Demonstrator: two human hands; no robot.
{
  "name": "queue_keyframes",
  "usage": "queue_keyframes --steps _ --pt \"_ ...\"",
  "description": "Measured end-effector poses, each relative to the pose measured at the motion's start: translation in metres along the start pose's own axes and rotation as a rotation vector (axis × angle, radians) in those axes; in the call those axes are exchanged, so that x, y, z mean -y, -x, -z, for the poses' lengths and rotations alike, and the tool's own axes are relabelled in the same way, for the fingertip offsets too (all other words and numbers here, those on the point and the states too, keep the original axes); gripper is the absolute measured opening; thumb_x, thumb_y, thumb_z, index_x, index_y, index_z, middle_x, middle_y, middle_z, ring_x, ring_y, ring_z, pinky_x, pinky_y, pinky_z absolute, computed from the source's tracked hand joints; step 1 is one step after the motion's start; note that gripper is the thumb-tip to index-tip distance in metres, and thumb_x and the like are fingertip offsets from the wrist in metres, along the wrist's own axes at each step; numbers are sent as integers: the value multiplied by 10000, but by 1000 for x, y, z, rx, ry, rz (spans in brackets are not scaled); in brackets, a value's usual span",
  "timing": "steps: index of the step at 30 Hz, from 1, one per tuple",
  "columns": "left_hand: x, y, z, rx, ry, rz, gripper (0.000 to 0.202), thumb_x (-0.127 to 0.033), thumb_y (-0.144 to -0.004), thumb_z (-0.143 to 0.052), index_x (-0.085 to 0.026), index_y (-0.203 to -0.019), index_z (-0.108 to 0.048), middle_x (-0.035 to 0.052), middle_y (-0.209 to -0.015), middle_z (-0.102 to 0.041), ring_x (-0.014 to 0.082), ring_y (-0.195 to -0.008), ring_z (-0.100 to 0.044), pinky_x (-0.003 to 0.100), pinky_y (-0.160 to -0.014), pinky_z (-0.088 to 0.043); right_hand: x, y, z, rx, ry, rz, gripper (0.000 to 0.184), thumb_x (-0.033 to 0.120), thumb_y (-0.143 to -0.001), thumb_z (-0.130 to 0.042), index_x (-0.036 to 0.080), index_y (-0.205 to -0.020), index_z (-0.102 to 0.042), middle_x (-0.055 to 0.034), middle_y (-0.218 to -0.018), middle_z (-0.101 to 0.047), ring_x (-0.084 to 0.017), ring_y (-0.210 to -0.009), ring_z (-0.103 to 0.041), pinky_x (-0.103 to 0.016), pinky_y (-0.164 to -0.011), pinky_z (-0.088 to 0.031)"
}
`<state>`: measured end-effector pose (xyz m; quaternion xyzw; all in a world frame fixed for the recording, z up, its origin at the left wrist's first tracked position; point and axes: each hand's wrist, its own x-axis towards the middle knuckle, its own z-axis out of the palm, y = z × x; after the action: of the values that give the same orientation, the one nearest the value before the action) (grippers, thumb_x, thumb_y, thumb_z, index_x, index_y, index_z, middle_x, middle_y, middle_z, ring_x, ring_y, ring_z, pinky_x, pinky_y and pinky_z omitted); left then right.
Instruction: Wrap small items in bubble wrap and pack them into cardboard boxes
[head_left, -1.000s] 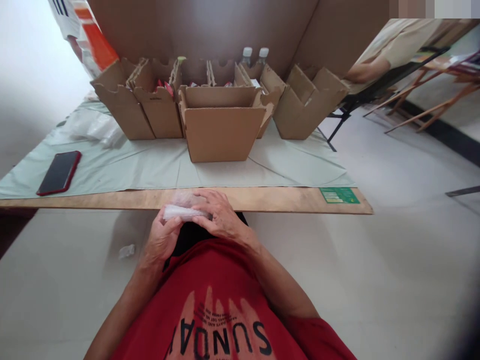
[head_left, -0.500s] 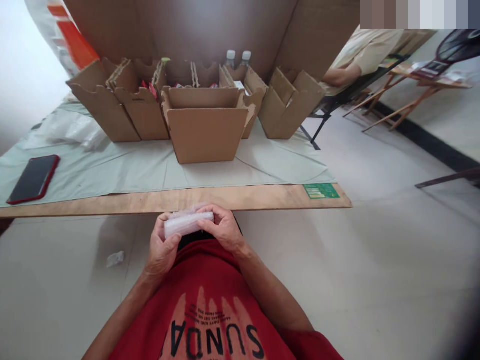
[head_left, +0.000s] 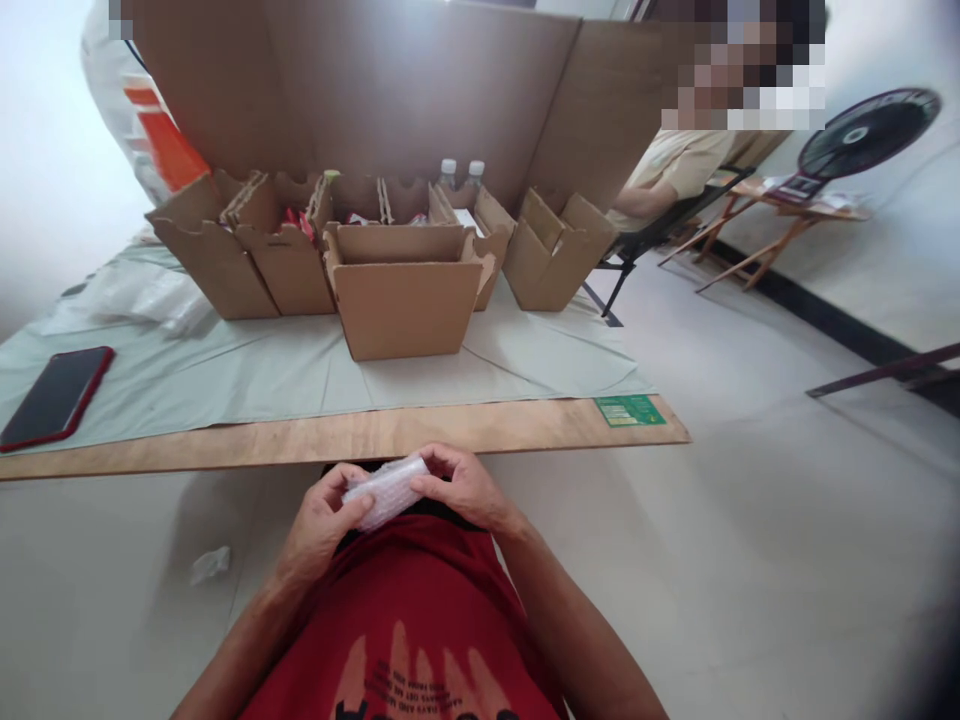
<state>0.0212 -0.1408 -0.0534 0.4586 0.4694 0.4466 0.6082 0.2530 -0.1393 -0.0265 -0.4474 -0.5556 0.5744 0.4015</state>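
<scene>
A whitish bundle of bubble wrap (head_left: 391, 492) is held between my two hands, in front of my red shirt and just below the table's front edge. My left hand (head_left: 330, 512) grips its left end, thumb on top. Round the right end close the fingers and thumb of my right hand (head_left: 463, 488). Whatever the wrap may contain is hidden. Past the table edge, a brown cardboard box (head_left: 409, 310) stands open at the top, nearest to my hands.
Several cardboard bins (head_left: 289, 270) line the back of the table, before a tall cardboard panel (head_left: 420, 110). A phone (head_left: 56, 395) and plastic wrap (head_left: 161, 295) lie at left. Behind, at right, are a seated person (head_left: 690, 165) and a fan (head_left: 855, 135). A plastic scrap (head_left: 211, 565) is on the floor.
The bubble wrap has turned in my hands: its near face now shows flatter, with its right end tilted up. The view has shifted upward, so everything sits lower.
</scene>
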Motion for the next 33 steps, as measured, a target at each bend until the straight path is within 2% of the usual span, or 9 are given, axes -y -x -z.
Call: queue_keyframes --steps 3,9,11,15,18,21,26,29,33 --pt "-21 -15 5 9 -145 -83 399 -449 -718 -867 -204 -999 -725 83 -968 -743 228 -822 -695 347 -758 -572 20 -5 27 -44 227 14 246 419 -798 -808 191 -853 -734 6 -787 -663 -141 -716 -551 -264 -668 -450" --pt "-105 -96 -6 -198 -816 -913 582 -322 -874 -719 -245 -1434 -584 140 -1465 -607 355 -1387 -556 554 -1184 -431 94 -26 92 33 516 81 243 436 -844 -799 199 -827 -748 19 -681 -600 -126 -616 -497 -261 -569 -374" --pt "-133 -133 -18 -239 -911 -1060 612 -271 -870 -711 -218 -1461 -565 158 -1555 -536 394 -1514 -430 610 -1255 -322 126 -33 108 37 616 129 253 446 -867 -793 201 -826 -746 21 -664 -595 -121 -597 -494 -263 -562 -384" --pt "-154 -185 -35 -289 -888 -1107 352 -232 -846 -704 -223 -1198 -707 131 -1547 -539 432 -1546 -375 669 -1253 -291 188 -52 136 -195 752 314 283 491 -900 -771 213 -859 -736 7 -718 -635 -126 -635 -532 -275 -586 -422" --pt "-142 -189 -39 -295 -790 -1154 147 -176 -869 -682 -241 -997 -712 100 -1471 -599 397 -1496 -457 645 -1232 -350 222 -84 157 -411 927 435 309 508 -927 -738 200 -913 -730 -7 -802 -678 -132 -713 -588 -288 -637 -446" --pt "-130 -180 -40 -297 -760 -1219 190 -123 -867 -686 -254 -1004 -685 93 -1434 -624 383 -1466 -496 651 -1203 -393 239 -132 173 -519 1220 460 322 477 -966 -685 160 -926 -724 -25 -855 -698 -154 -822 -636 -314 -733 -466" --pt "-132 -183 -39 -296 -767 -1217 223 -106 -872 -697 -256 -1036 -674 102 -1463 -621 390 -1476 -495 654 -1190 -419 249 -187 161 -473 1616 252 278 400 -940 -662 138 -913 -751 -81 -930 -755 -286 -1005 -703 -421 -896 -508" --pt "-134 -190 -38 -279 -762 -1224 240 -92 -872 -704 -249 -1052 -682 117 -1471 -625 385 -1481 -495 622 -1212 -412 251 -190 140 -466 1748 69 215 335 -880 -688 142 -930 -768 -132 -972 -776 -349 -1024 -707 -465 -903 -510" --pt "-135 -198 -37 -280 -747 -1204 251 -88 -879 -704 -255 -1066 -690 117 -1454 -639 376 -1483 -493 615 -1232 -398 239 -193 123 -405 1803 -59 299 255 -850 -684 172 -1127 -759 -133 -1033 -789 -321 -1007 -709 -415 -861 -525"
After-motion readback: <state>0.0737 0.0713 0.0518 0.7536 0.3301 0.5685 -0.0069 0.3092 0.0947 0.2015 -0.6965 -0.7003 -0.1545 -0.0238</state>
